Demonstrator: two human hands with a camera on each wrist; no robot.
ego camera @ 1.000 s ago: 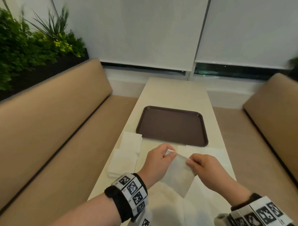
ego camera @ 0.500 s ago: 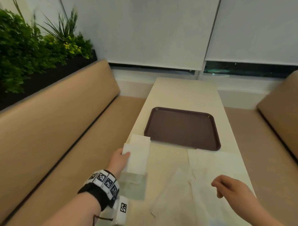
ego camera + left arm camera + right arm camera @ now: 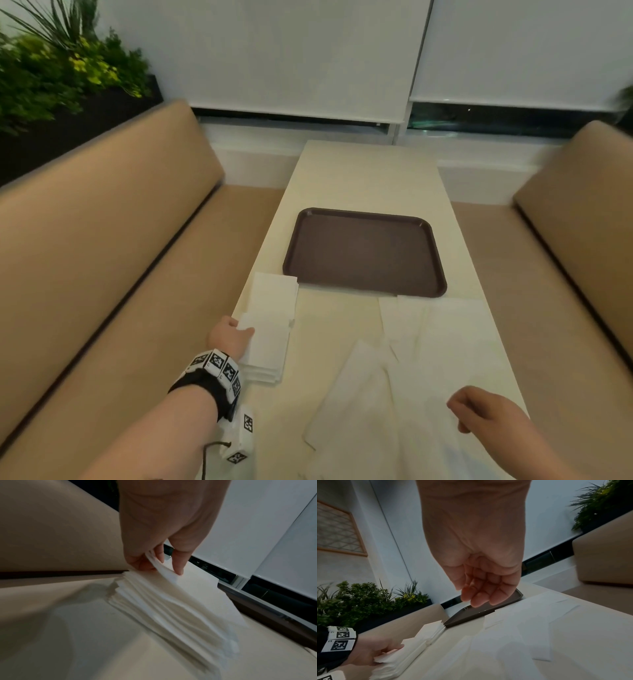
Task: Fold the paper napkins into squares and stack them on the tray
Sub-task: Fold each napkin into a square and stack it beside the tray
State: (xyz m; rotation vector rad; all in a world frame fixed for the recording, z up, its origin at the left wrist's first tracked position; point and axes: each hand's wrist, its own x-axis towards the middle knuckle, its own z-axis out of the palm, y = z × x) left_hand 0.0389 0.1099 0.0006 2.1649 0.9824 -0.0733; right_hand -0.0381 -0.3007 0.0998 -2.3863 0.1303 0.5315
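Paper napkin [image 3: 171, 577] pinched by left hand [image 3: 228, 337].

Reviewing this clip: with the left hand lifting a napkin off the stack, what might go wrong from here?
1. The left hand pinches the top napkin at the stack of napkins; layers fan apart, so several may lift together.
2. That stack sits at the table edge and may slide off.
3. The tray holds nothing yet, while loose napkins lie scattered below the right hand, which may brush them.

Tan benches [image 3: 113, 246] flank the table [image 3: 370, 178]; plants [image 3: 58, 75] behind left.
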